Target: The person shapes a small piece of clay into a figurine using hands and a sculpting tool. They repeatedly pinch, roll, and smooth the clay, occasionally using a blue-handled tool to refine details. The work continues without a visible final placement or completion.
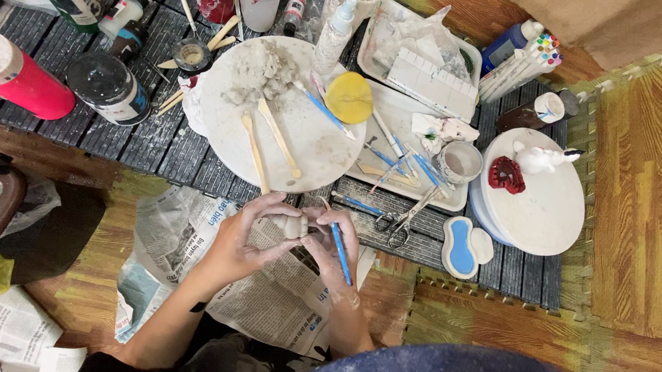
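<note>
Together, left hand (245, 238) fingers cup a clay lump (293, 225) — right hand (332, 245) grips a blue tool (341, 254).

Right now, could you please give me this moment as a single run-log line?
left hand: holds clay lump | right hand: holds blue tool, touches lump | under: newspaper | near: scissors, round board

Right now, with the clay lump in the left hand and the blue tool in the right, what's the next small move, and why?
Probably tilt the blue-handled tool so its tip meets the clay lump. The left hand cups the lump above the newspaper, and the right hand holds the tool pen-style with its thumb already at the lump, so the tip sits close beside the clay.
</note>
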